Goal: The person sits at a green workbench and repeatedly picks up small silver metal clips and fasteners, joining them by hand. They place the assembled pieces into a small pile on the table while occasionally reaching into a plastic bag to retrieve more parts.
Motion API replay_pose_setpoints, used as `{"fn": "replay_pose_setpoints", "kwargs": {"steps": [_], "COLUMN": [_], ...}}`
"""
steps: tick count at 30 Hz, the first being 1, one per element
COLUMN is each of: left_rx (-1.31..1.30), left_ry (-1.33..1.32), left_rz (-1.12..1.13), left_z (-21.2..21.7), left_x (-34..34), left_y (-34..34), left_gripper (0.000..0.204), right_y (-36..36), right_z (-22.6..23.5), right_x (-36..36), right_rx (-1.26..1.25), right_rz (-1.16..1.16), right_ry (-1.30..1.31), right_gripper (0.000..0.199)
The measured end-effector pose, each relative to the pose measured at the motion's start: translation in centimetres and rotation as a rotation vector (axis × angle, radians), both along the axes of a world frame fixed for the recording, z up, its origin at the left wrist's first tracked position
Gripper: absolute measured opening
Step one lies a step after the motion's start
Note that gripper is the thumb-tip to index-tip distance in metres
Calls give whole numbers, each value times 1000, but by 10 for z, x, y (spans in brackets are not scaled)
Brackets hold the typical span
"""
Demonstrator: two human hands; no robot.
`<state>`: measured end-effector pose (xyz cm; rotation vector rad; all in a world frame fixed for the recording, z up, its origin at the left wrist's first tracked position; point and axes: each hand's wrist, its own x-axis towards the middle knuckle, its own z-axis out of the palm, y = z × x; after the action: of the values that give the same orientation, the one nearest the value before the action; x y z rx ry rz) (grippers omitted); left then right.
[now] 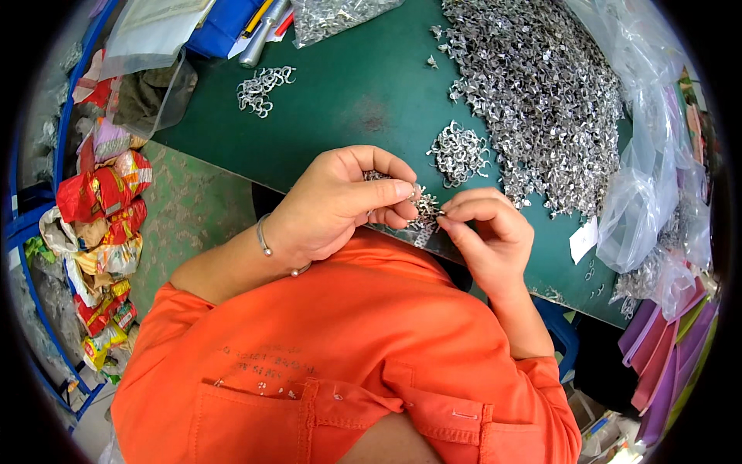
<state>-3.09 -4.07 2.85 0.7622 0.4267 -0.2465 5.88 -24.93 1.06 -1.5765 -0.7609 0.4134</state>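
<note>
Near the table's front edge, my left hand (340,203) is closed, thumb and forefinger pinched on a small silver metal part at the fingertips. My right hand (493,232) faces it, its thumb and forefinger pinched on another tiny metal piece too small to name. Between and below the fingertips is a cluster of small metal parts (426,207), partly hidden by the fingers. Just beyond my right hand lies a small pile of curved silver pieces (460,153). Farther left sits a looser group of curved silver pieces (265,90).
A large heap of small grey metal parts (541,100) covers the far right of the green table (332,100). Clear plastic bags (641,185) stand along the right edge. A plastic bin (158,93) and a blue box (222,27) are at the far left. Colourful packets (104,201) hang left.
</note>
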Motion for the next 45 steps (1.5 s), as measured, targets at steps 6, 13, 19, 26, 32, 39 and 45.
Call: {"fn": "replay_pose_setpoints", "kwargs": {"steps": [6, 13, 19, 26, 32, 39, 45], "left_rx": [55, 146, 87, 129, 158, 117, 152], "left_ry": [14, 9, -30, -2, 1, 15, 7], "left_rz": [0, -47, -26, 6, 15, 47, -3], "left_z": [-1, 2, -1, 1, -2, -5, -3], "left_x": [0, 3, 1, 2, 0, -1, 0], "left_y": [0, -7, -7, -6, -3, -6, -8], "left_gripper": [12, 13, 12, 13, 10, 11, 11], "right_y": [8, 24, 23, 20, 18, 13, 25], "right_z": [3, 13, 8, 3, -2, 2, 5], "right_x": [2, 1, 3, -3, -4, 2, -3], "right_rx": [-122, -59, 7, 82, 95, -133, 37], "right_rz": [34, 22, 1, -117, -130, 67, -28], "right_ry": [-360, -299, -273, -280, -310, -492, -326], "right_gripper": [15, 17, 15, 19, 22, 19, 29]}}
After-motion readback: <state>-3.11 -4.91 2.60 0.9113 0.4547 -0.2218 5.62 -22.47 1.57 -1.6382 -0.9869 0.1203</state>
